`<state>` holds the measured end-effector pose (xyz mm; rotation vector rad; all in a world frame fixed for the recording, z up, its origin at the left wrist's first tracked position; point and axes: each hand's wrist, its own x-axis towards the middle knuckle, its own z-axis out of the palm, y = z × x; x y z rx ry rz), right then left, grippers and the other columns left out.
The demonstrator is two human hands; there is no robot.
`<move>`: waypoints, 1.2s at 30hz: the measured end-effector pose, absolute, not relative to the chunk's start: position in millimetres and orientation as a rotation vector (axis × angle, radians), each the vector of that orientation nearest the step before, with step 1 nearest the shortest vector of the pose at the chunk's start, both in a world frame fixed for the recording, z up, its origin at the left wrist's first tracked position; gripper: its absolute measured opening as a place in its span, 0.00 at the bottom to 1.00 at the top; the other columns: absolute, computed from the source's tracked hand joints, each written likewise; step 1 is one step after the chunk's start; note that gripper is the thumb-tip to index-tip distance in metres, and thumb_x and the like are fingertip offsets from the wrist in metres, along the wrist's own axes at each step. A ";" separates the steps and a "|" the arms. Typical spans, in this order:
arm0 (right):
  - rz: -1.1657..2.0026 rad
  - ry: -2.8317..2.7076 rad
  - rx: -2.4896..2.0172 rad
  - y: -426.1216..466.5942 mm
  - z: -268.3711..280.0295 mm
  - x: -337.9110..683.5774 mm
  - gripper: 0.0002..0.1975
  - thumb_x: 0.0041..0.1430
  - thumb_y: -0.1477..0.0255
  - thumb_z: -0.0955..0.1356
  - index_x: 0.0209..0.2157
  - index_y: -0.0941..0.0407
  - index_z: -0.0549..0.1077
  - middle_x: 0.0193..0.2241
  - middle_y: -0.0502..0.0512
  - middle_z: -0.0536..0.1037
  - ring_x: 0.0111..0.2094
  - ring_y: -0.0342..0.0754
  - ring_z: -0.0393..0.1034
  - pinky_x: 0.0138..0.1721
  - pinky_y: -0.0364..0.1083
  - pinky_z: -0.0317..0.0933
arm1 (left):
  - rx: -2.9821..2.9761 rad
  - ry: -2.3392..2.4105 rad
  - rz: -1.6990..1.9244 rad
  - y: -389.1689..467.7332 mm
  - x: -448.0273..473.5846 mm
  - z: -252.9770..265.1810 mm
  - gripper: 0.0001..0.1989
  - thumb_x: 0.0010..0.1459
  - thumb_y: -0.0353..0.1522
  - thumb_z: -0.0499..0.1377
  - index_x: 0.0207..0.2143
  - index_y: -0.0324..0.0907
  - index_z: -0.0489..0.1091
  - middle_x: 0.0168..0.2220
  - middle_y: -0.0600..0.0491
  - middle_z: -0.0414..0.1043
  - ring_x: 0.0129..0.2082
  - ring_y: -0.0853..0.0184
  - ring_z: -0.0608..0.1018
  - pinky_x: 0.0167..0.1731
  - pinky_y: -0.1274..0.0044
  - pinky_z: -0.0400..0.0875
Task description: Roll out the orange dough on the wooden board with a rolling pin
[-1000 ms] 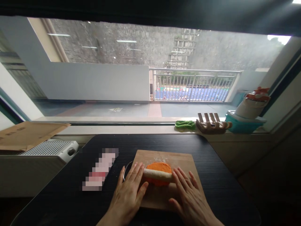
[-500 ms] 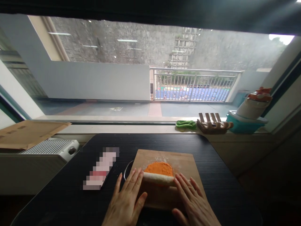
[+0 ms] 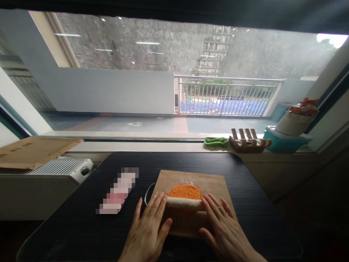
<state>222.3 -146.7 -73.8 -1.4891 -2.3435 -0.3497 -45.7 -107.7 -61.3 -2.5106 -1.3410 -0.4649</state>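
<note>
Lying flat over the ends of a pale rolling pin [image 3: 184, 202], lower ctr of frame, are L hand [image 3: 147, 227] & R hand [image 3: 223, 225], L w/ middle fingers together and thumb & little finger apart, R w/ fingers slightly spread, thumb out; prob. not clamped, tho pin ends are hidden. Orange dough [image 3: 185, 190] lies under & beyond the pin on a wooden board [image 3: 214, 183], w/ white powder [image 3: 188, 181] by dough's far edge; board's on a black table [image 3: 259, 207].
</note>
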 end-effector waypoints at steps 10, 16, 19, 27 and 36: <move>-0.417 -2.358 -1.417 -148.5 -82.9 224.4 0.38 0.61 0.55 0.59 0.64 0.60 0.41 0.61 0.59 0.57 0.61 0.54 0.50 0.58 0.55 0.49 | -2.441 -1.320 -0.516 -110.8 -42.3 -74.3 0.34 0.61 0.43 0.48 0.65 0.44 0.38 0.62 0.51 0.54 0.62 0.60 0.58 0.61 0.63 0.44; -0.211 -2.268 -1.744 -86.5 -59.6 220.5 0.29 0.64 0.56 0.55 0.59 0.60 0.58 0.59 0.62 0.60 0.61 0.56 0.51 0.59 0.62 0.43 | -2.438 -1.541 -0.483 -57.8 -15.8 -61.9 0.30 0.63 0.43 0.43 0.63 0.38 0.47 0.62 0.45 0.54 0.62 0.57 0.57 0.59 0.57 0.47; -0.215 -2.280 -1.698 -89.1 -61.2 221.1 0.30 0.63 0.56 0.56 0.60 0.59 0.57 0.59 0.61 0.62 0.61 0.56 0.52 0.59 0.61 0.44 | -2.464 -1.499 -0.498 -61.6 -19.3 -62.0 0.30 0.63 0.44 0.43 0.63 0.40 0.47 0.61 0.46 0.56 0.61 0.57 0.58 0.59 0.57 0.46; -0.244 -2.301 -1.649 -95.1 -66.3 218.9 0.31 0.62 0.55 0.58 0.61 0.59 0.55 0.59 0.62 0.60 0.61 0.56 0.50 0.60 0.60 0.44 | -2.506 -1.526 -0.451 -73.2 -21.7 -60.0 0.29 0.63 0.44 0.43 0.62 0.39 0.50 0.62 0.47 0.55 0.62 0.58 0.57 0.60 0.57 0.45; -0.240 -2.395 -1.510 -100.2 -73.5 226.2 0.33 0.63 0.55 0.56 0.62 0.59 0.50 0.61 0.59 0.57 0.62 0.52 0.48 0.61 0.59 0.40 | -2.517 -1.414 -0.496 -79.1 -28.9 -70.3 0.30 0.63 0.44 0.45 0.63 0.42 0.47 0.63 0.50 0.53 0.62 0.61 0.56 0.61 0.61 0.40</move>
